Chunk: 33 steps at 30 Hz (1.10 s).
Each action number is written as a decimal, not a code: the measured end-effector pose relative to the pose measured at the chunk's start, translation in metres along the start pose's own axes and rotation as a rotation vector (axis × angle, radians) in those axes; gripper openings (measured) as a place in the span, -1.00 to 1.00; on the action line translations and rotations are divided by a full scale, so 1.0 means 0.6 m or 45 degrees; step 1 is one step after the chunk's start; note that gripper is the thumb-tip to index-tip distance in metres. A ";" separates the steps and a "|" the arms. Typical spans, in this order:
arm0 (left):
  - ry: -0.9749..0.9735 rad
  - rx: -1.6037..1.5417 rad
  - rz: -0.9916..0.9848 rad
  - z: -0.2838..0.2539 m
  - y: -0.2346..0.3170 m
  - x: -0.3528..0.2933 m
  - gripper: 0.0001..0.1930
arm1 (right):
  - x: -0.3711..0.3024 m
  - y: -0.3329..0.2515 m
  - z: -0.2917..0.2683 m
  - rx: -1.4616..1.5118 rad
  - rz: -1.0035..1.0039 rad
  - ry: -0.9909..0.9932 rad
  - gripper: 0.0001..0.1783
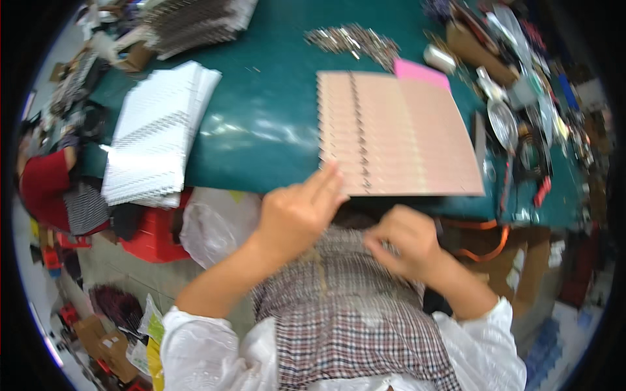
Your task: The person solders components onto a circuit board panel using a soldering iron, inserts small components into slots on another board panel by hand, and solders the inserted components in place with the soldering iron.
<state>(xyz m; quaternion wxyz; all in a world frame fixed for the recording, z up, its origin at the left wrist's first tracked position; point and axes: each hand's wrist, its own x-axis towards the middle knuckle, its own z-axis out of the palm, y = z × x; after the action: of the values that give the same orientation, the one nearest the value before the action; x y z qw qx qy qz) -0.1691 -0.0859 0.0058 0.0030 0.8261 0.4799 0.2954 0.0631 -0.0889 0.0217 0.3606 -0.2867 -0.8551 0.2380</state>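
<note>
A stack of peach-coloured cards (424, 137) lies on the green table, right of the middle, with a line of small dark marks or fittings (358, 124) running down it. My left hand (297, 208) reaches to the near left corner of these cards, its fingers stretched out and the tips resting on the edge. Just off the table's front edge, above my lap, my right hand (405, 240) is blurred, with fingers curled and thumb drawn toward them. Whatever it may hold cannot be made out. A pink sheet (424, 73) sticks out behind the peach cards.
A pile of small shiny metal pieces (352, 42) lies beyond the cards. White cards (153, 140) are stacked at the left, and dark-striped sheets (195, 26) behind them. Tools and clutter, including a clear round dish (502, 124), line the right side. A red stool (156, 234) stands below left.
</note>
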 end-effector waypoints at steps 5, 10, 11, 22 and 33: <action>0.320 -0.270 -0.152 -0.050 -0.017 0.025 -0.71 | -0.017 0.048 -0.004 -0.088 0.718 0.150 -0.85; 0.434 -0.401 -0.174 -0.060 -0.052 -0.009 -0.73 | 0.033 0.196 -0.043 0.196 0.603 0.258 -0.57; 0.419 -0.481 -0.248 -0.065 -0.058 -0.020 -0.74 | 0.068 0.194 -0.052 0.523 0.592 0.314 -0.54; 0.573 -0.683 -0.510 -0.052 -0.112 -0.054 -0.81 | 0.144 0.167 -0.129 0.875 0.369 0.559 -0.54; 0.104 -0.837 -0.554 0.019 -0.080 0.001 -0.83 | -0.056 0.064 -0.193 -0.198 0.189 0.780 -0.83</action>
<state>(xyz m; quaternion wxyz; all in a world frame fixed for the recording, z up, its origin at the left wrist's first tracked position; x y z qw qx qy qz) -0.2011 -0.0566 -0.0171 0.3107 0.6477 0.5233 0.4584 0.1820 -0.0603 0.0544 0.5600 -0.4331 -0.6992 0.1002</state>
